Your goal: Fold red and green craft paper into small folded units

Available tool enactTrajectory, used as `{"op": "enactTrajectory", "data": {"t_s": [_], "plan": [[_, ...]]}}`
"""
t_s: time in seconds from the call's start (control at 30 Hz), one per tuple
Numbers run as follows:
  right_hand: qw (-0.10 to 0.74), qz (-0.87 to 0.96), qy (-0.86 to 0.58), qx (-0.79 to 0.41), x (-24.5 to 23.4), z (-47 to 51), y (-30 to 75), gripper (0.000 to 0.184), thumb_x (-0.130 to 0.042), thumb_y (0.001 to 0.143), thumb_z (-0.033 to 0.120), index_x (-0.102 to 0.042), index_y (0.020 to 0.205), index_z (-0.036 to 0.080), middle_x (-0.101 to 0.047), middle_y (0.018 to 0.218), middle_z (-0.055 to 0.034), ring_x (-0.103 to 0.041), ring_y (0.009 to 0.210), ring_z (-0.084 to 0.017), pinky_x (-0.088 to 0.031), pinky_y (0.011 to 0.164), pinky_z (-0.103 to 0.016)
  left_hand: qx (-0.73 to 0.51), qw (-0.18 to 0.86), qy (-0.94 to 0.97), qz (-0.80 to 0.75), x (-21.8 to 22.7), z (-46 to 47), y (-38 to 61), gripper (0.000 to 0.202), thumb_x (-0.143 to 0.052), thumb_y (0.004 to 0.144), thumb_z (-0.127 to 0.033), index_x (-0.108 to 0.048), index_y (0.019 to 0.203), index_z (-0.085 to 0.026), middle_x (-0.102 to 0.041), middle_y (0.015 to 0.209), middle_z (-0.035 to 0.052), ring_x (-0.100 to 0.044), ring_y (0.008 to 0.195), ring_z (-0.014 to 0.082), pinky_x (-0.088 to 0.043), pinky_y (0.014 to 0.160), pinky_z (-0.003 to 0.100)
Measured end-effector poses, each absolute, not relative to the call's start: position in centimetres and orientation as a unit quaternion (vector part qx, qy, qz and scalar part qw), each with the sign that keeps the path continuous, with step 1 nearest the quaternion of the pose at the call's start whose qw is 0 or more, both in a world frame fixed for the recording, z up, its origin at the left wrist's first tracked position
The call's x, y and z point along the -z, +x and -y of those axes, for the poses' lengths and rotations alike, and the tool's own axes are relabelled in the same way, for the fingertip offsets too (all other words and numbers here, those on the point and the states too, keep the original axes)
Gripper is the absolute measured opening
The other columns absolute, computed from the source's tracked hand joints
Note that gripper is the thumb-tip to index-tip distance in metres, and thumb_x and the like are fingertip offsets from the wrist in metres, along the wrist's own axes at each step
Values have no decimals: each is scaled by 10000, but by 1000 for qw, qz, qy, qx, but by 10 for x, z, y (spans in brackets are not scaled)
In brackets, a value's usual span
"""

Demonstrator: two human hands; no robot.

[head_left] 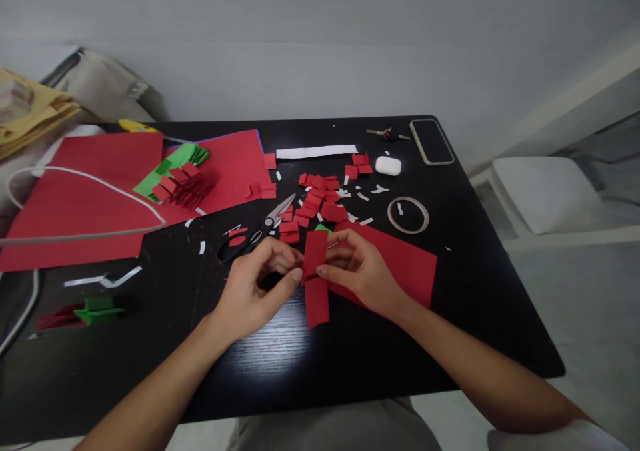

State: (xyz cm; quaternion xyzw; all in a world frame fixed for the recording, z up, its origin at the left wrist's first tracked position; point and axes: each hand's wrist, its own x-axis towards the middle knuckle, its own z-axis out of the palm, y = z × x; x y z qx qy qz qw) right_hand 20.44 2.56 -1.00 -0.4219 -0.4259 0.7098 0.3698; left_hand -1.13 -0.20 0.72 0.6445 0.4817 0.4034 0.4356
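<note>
Red paper strip point(317, 304), held over the bench point(380, 364): right hand point(364, 272) pinches one edge, left hand point(256, 289) is at the other, whether clamped I cannot tell; folding seems in hand, the next move calling for a firm crease

At the far right of the black tabletop point(493, 304), a phone point(432, 142) lies face up beside a bunch of keys point(387, 134), with a small white case point(389, 165) just nearer. A white cable point(90, 239) loops across the left side; beyond it, at the far left, sit a yellow bundle point(37, 117) and a greyish bag point(103, 81). A white seat point(547, 191) stands off the right edge.
</note>
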Motion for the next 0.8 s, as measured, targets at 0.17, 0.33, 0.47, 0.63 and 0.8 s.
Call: {"op": "enactTrajectory", "data": {"t_s": [0.17, 0.33, 0.47, 0.63, 0.8], "plan": [[344, 447, -408, -718, 9, -26, 204, 302, -904, 738, 273, -714, 966, 219, -800, 989, -26, -791, 909, -208, -635, 916, -385, -349, 471, 628, -511, -1, -1, -11, 152, -719, 940, -323, -641, 1001, -208, -700, 793, -11, -663, 695, 125, -530, 653, 225], [316, 434, -380, -753, 10, -27, 206, 364, -928, 705, 280, -741, 1005, 194, -800, 1002, -41, -789, 956, -233, -620, 953, -407, -323, 454, 649, -519, 1, -3, -14, 156, -681, 963, -343, -694, 963, -188, -712, 777, 2, -656, 692, 130, -518, 661, 238], [306, 438, -381, -755, 10, -28, 206, 326, -905, 728, 271, -746, 1004, 199, -791, 968, -29, -784, 916, -216, -625, 898, -376, -335, 448, 647, -518, 2, -3, -14, 154, -685, 957, -337, -690, 956, -183, -721, 784, 6, -667, 695, 136, -525, 669, 246], [321, 460, -408, -720, 10, -26, 203, 250, -880, 760, 308, -753, 946, 200, -761, 854, -12, -755, 810, -194, -619, 764, -327, -322, 447, 656, -515, 0, -2, -12, 145, -683, 960, -322, -684, 951, -177, -723, 784, 9, -667, 692, 132, -512, 647, 236], [330, 447, -411, -723, 9, -27, 202, 252, -900, 734, 353, -747, 868, 203, -763, 838, -16, -745, 801, -196, -612, 751, -327, -313, 489, 643, -499, -3, -3, -13, 135, -698, 953, -315, -685, 948, -181, -731, 770, 2, -664, 686, 123, -494, 621, 216]]}}
